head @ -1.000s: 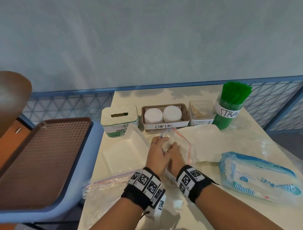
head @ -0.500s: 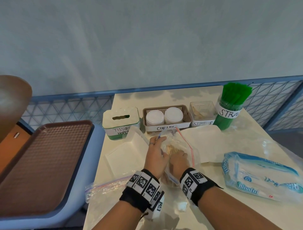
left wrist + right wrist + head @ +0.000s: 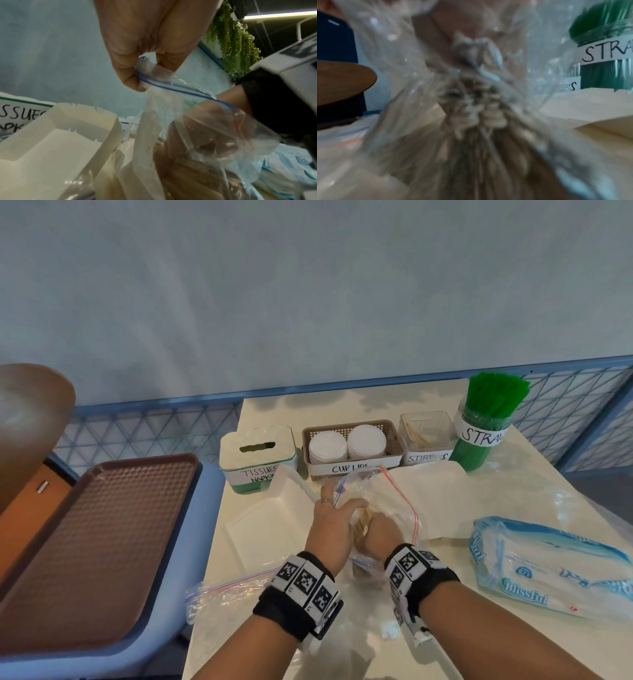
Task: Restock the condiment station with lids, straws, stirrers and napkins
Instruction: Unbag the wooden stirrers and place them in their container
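A clear zip bag [image 3: 399, 498] lies open in front of the labelled station boxes. My left hand [image 3: 337, 499] pinches its blue zip rim [image 3: 164, 85] between thumb and finger and holds the mouth up. My right hand [image 3: 375, 525] is inside the bag, fingers curled round a bundle of wooden stirrers [image 3: 188, 175]. The right wrist view shows the stirrer ends [image 3: 476, 108], blurred behind plastic. The stirrer box [image 3: 424, 436] stands at the back between the cup lid basket [image 3: 352, 443] and the jar of green straws [image 3: 486, 422]. The tissue box [image 3: 257, 457] stands left of them.
A white paper tray [image 3: 274, 529] lies left of my hands, with a flat empty zip bag [image 3: 233, 590] nearer me. A blue Blissful tissue pack [image 3: 548, 570] lies at the right. A brown serving tray [image 3: 96, 542] rests on a chair beyond the table's left edge.
My right hand has closed on the stirrers inside the bag and drawn back a little toward me. My left hand has kept hold of the bag's rim.
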The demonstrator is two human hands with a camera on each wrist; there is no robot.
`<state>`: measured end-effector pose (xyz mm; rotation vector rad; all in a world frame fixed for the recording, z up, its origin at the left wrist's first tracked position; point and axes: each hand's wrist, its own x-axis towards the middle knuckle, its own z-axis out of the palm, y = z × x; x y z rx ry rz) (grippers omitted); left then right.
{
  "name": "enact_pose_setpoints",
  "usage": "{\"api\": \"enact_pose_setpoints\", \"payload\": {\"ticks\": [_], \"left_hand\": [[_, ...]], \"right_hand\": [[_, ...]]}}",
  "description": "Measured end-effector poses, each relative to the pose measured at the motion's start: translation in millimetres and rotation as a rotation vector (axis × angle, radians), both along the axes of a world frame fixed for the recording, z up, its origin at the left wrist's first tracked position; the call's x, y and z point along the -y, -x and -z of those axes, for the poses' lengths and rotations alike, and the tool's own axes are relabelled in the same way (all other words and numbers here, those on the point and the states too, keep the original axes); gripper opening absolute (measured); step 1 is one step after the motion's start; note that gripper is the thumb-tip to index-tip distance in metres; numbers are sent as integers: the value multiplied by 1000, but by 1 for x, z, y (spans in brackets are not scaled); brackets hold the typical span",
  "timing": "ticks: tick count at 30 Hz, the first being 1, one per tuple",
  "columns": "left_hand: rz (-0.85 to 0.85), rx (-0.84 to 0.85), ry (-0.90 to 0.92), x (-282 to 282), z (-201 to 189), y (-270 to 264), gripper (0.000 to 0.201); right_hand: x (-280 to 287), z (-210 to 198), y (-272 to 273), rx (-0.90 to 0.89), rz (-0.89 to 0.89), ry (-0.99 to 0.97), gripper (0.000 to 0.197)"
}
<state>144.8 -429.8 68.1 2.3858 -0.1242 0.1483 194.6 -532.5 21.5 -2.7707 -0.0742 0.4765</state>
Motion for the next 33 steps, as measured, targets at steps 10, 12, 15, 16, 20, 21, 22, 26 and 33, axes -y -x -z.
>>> {"api": "enact_pose_setpoints", "payload": {"ticks": [10, 12, 15, 16, 20, 21, 22, 26, 33], "left_hand": [[119, -147, -337, 9, -5, -15, 46], [139, -200, -472, 12, -6, -20, 52], [19, -225, -452, 10, -5, -31, 63], [-20, -223, -391, 8, -4, -35, 61], [-52, -199, -245, 5, -7, -51, 50], [-73, -202, -204, 4, -8, -55, 48], [-91, -206, -175, 1, -8, -59, 46], [-107, -260, -140, -7, -8, -68, 48], [-120, -212, -71, 0, -14, -69, 45]], "right_hand": [[14, -8, -5, -109, 191, -327, 43], [14, -12, -5, -97, 160, -361, 33], [15, -14, -3, -84, 87, -458, 4], [16, -16, -2, -87, 75, -494, 8], [21, -25, 6, -116, 54, -622, 16], [22, -27, 7, -112, 56, -651, 17], [22, -29, 7, -114, 59, -683, 13], [26, -31, 5, -134, 60, -777, 12], [32, -31, 2, -49, 54, -752, 1]]}}
